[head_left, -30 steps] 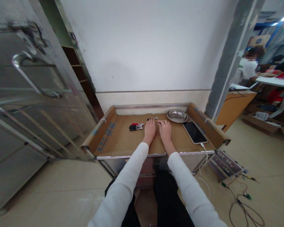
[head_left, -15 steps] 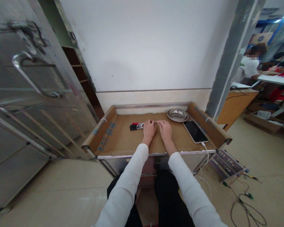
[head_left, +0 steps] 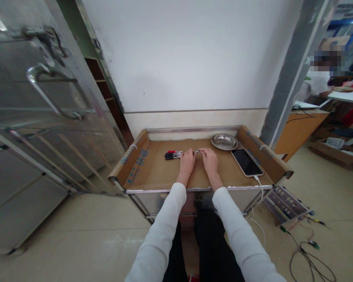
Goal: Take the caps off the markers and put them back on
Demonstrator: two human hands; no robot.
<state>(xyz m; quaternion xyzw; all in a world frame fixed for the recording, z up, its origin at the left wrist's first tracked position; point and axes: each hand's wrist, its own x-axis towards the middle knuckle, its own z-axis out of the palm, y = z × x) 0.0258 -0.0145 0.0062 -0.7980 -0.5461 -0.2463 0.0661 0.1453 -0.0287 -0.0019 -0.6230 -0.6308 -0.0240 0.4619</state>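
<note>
Several markers (head_left: 172, 156), black ones and a red one, lie side by side on the cardboard-lined tabletop, pointing left-right. My left hand (head_left: 187, 161) is closed over their right part, its fingers curled down and partly hidden. Close beside it on the right, my right hand (head_left: 210, 159) pinches with its fingertips at a small light-and-dark piece (head_left: 197, 151) that bridges the gap between the hands. It looks like part of a marker, though the fingers cover most of it.
A round metal dish (head_left: 224, 141) stands at the back right. In front of it lies a phone (head_left: 247, 162) with a white cable (head_left: 259, 186) running over the front edge. Raised cardboard sides (head_left: 129, 160) border the table. An electrical box (head_left: 288, 205) and wires are on the floor.
The view has shifted slightly, so the scene sits a little further right. The right fingertips now show more of the small piece between the hands. The markers on the left stay put.
</note>
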